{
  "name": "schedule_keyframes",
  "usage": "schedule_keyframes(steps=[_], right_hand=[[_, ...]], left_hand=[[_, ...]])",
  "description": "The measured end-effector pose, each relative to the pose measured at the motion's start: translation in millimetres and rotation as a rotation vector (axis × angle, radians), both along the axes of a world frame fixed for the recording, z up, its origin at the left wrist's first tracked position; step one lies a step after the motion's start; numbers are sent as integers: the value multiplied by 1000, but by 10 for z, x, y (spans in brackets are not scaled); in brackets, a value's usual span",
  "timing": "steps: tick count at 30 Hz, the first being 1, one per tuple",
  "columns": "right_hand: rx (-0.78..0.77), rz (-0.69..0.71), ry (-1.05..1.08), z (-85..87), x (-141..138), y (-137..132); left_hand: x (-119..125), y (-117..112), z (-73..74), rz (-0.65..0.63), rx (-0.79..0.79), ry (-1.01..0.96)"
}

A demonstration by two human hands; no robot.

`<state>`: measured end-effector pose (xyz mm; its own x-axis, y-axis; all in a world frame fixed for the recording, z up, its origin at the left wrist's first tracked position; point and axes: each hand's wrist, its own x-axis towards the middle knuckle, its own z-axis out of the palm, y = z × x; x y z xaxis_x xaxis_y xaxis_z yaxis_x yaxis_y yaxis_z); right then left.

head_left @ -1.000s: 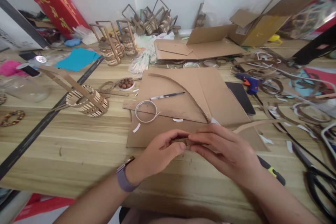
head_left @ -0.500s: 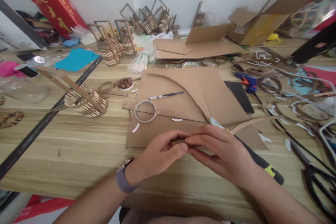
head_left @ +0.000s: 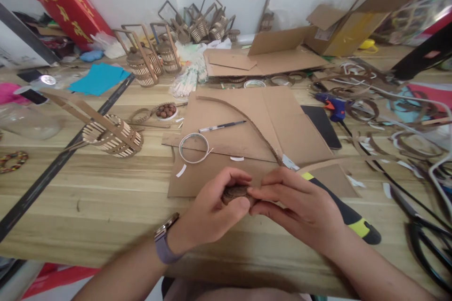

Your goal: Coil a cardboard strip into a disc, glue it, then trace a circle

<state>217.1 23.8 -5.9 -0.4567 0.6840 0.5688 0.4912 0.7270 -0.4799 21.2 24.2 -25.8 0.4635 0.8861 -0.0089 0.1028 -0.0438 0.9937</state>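
A small brown disc, apparently a tightly coiled cardboard strip point(head_left: 234, 192), is held between both hands above the table's front part. My left hand point(head_left: 215, 211) curls around its left side, thumb along the near edge. With fingertips and thumb pinched at its right side, my right hand point(head_left: 303, 202) also grips it; those fingers hide part of the coil. Beyond the hands a curved cardboard strip point(head_left: 250, 123) lies on the flat cardboard sheet point(head_left: 226, 103). A black and yellow handle point(head_left: 356, 223) lies partly under my right hand.
A pen point(head_left: 222, 126) and a roll of white tape point(head_left: 180, 148) lie on the cardboard. At left stands a small handled basket point(head_left: 116, 138); a dish of brown balls point(head_left: 166, 111) is behind it. To the right are scissors point(head_left: 420, 230), a blue glue gun point(head_left: 334, 106) and loose strips.
My hands have tilted the coil so that more of its flat top shows, and the fingers have parted slightly. The view has shifted a little.
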Motion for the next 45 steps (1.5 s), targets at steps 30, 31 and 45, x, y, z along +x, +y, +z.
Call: schedule_keyframes(steps=[30, 31, 45], right_hand=[[341, 55, -219, -102, 71, -25], [305, 54, -186, -121, 79, -34], [139, -31, -44, -133, 65, -81]], left_hand=[[-40, 66, -59, -119, -136, -133], [-46, 61, -58, -134, -145, -164], [-115, 45, -34, -250, -264, -374]])
